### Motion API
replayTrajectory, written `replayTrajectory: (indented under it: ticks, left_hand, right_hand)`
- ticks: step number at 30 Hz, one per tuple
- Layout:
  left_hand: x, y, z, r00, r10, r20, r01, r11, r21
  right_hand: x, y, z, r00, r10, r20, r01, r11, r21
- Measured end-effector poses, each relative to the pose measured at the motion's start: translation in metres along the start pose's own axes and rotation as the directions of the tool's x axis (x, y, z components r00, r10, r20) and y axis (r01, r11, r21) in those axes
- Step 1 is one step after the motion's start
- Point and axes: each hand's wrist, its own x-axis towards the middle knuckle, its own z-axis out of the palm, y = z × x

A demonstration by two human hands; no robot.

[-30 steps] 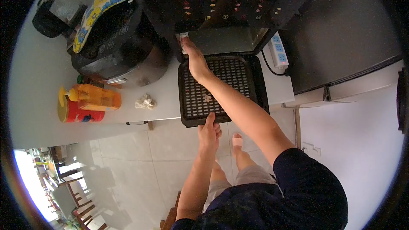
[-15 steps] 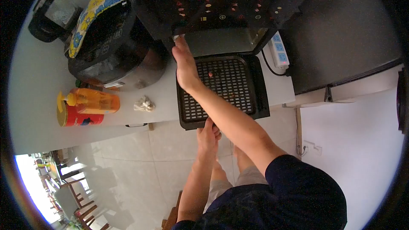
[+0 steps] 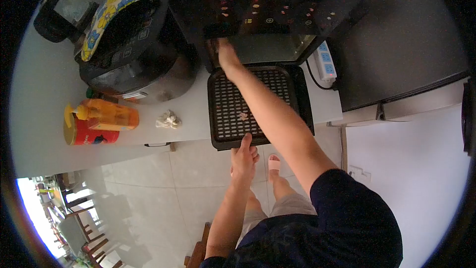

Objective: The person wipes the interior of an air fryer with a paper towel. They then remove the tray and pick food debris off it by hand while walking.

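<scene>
A black perforated tray (image 3: 229, 100) projects from the open front of a black air fryer oven (image 3: 277, 0). My left hand (image 3: 244, 161) grips the tray's near edge, thumb on top and fingers curled below. My right hand (image 3: 227, 55) reaches over the tray into the left side of the oven opening. Its fingers are smeared and in shadow, so whether they hold anything is unclear. A small pinkish scrap (image 3: 242, 116) lies on the tray's slots. The oven's door (image 3: 305, 106) is folded down beneath the tray.
Left of the oven stands a dark rounded cooker (image 3: 144, 74) with a flowered cloth (image 3: 111, 12) on top. An orange pump bottle (image 3: 111, 114), a red can (image 3: 94, 134) and a crumpled cloth (image 3: 168, 119) sit along the counter. A power strip (image 3: 325, 62) lies at the right.
My right hand has gone deeper into the oven opening. A pinkish scrap now shows nearer the tray's front; earlier a small piece showed farther back. My left hand keeps its grip.
</scene>
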Motion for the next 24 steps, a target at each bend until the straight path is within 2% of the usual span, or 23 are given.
replayTrajectory:
  ticks: [3, 6, 11, 12, 17, 19, 20, 21, 23, 24]
  left_hand:
    - [0.001, 0.002, -0.001, 1.000, 0.007, 0.013, -0.007, 1.000, -0.004]
    - [0.001, 0.001, -0.001, 1.000, 0.007, 0.031, -0.007, 1.000, -0.001]
    - [0.002, -0.001, 0.000, 1.000, 0.004, -0.020, -0.003, 1.000, 0.012]
    - [0.002, -0.001, 0.001, 1.000, 0.017, -0.017, -0.017, 1.000, 0.010]
    - [0.002, -0.004, -0.002, 0.999, 0.028, -0.031, -0.028, 1.000, -0.006]
    - [0.004, -0.002, -0.001, 1.000, 0.029, 0.012, -0.029, 0.999, -0.015]
    - [0.003, -0.001, -0.001, 0.999, 0.030, 0.013, -0.030, 0.999, -0.018]
    - [0.003, -0.001, 0.000, 1.000, 0.022, 0.001, -0.022, 1.000, -0.006]
    - [0.001, -0.002, -0.002, 1.000, 0.011, -0.018, -0.011, 1.000, 0.001]
    - [0.002, -0.002, -0.002, 1.000, 0.017, 0.003, -0.017, 1.000, 0.005]
  right_hand:
    - [0.039, -0.022, -0.010, 0.999, 0.009, -0.044, -0.011, 0.999, -0.045]
    - [0.015, -0.035, -0.012, 0.998, -0.046, -0.042, 0.041, 0.991, -0.127]
    - [-0.032, 0.000, -0.007, 0.954, -0.289, 0.077, 0.299, 0.931, -0.207]
    - [-0.029, -0.010, -0.011, 0.973, -0.171, 0.156, 0.201, 0.957, -0.209]
    - [-0.044, -0.026, -0.010, 0.993, -0.070, 0.093, 0.096, 0.946, -0.310]
    - [-0.048, -0.030, -0.008, 0.998, -0.031, 0.054, 0.049, 0.929, -0.366]
    - [-0.041, 0.009, -0.011, 0.909, -0.371, 0.190, 0.402, 0.662, -0.632]
    - [-0.054, 0.012, -0.014, 0.840, -0.496, 0.218, 0.528, 0.661, -0.533]
    - [-0.050, -0.008, -0.023, 0.875, -0.380, 0.301, 0.475, 0.548, -0.688]
    - [-0.053, -0.021, -0.026, 0.851, -0.389, 0.353, 0.505, 0.418, -0.755]
